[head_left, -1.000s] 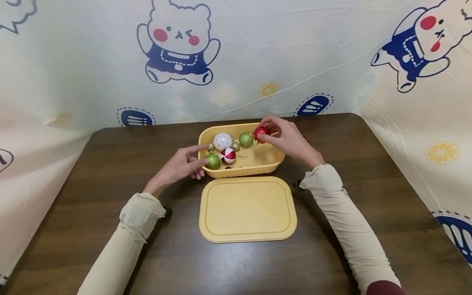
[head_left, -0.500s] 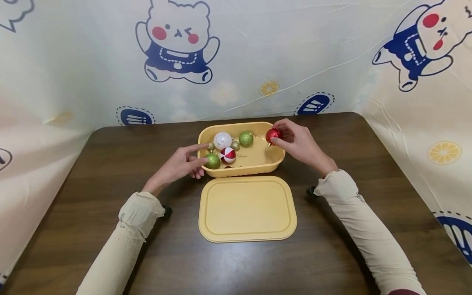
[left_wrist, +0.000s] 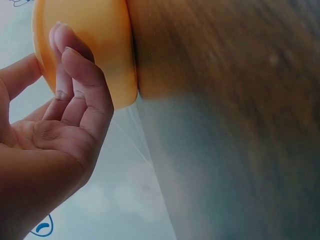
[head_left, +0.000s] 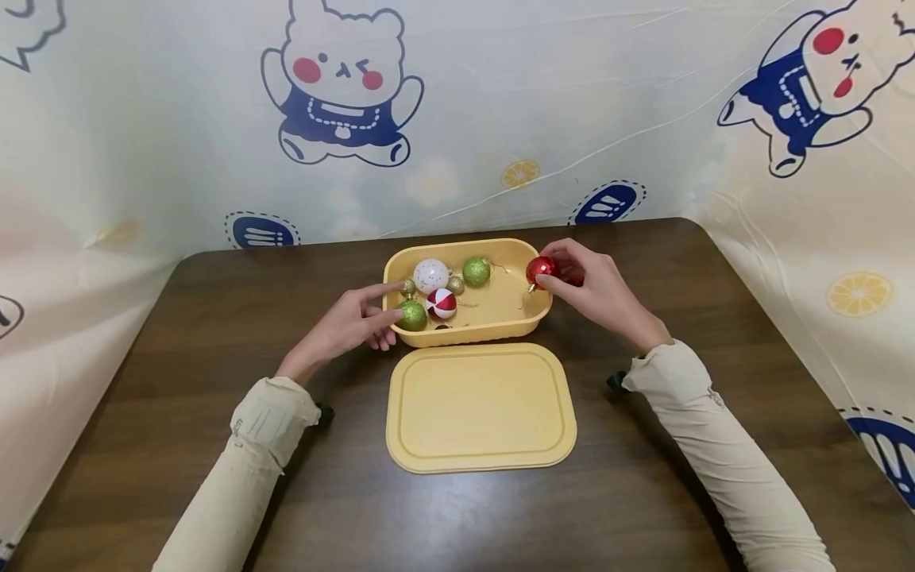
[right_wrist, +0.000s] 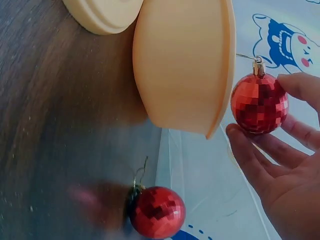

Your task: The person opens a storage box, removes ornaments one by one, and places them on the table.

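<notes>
My right hand (head_left: 600, 290) pinches a shiny red faceted bauble (head_left: 541, 271) between thumb and fingers at the right rim of a yellow plastic box (head_left: 493, 330). In the right wrist view the held bauble (right_wrist: 260, 103) hangs beside the rim, its gold cap and string toward the box. My left hand (head_left: 350, 322) grips the box's left end, thumb and index finger over the rim, the other fingers curled against the outer wall (left_wrist: 107, 50). Inside the box lie a white speckled bauble (head_left: 431, 276), two green ones (head_left: 476, 272), a red-and-white one (head_left: 442, 303) and small gold ones (head_left: 456, 284).
A matching yellow lid (head_left: 480, 407) lies flat on the dark wooden table (head_left: 443, 516), in front of the box. Another red bauble (right_wrist: 157, 212) rests on the table to the right of the box, mostly hidden behind my right hand in the head view. A printed curtain (head_left: 472, 103) hangs behind.
My right hand has carried the red bauble rightward, from over the box's inside to its right rim. The left hand, the box and the other baubles have stayed in place.
</notes>
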A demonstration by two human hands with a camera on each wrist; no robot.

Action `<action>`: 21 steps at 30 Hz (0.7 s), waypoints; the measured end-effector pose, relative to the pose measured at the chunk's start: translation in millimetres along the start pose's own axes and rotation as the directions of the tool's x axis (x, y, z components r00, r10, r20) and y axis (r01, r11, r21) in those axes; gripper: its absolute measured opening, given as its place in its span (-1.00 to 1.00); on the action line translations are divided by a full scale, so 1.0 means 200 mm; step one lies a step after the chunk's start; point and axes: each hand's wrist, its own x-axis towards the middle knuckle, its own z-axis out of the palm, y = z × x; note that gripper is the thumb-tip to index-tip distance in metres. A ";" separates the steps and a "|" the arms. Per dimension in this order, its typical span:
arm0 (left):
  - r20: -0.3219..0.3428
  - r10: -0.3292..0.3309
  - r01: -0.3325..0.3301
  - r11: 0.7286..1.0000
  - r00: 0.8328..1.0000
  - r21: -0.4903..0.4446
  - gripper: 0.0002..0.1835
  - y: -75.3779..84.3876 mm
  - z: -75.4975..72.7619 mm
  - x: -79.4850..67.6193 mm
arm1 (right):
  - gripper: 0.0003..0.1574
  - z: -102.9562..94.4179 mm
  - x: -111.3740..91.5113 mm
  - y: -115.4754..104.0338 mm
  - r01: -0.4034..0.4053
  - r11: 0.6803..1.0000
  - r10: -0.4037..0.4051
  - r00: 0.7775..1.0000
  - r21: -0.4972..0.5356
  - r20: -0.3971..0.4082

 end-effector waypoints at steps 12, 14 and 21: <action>-0.003 0.024 -0.024 1.000 1.000 0.015 -0.36 -0.01 0.00 0.01 | -0.49 -0.08 -0.01 0.03 -0.070 0.996 0.069 0.997 -0.049 -0.031; -0.004 0.022 -0.022 1.000 1.000 0.016 -0.36 -0.01 0.00 0.01 | -0.49 -0.10 -0.01 0.04 -0.078 0.996 0.076 0.997 -0.048 -0.034; -0.011 0.016 -0.016 1.000 1.000 0.018 -0.36 -0.01 0.00 0.00 | -0.47 -0.17 0.00 0.11 -0.110 0.992 0.106 0.992 -0.065 -0.069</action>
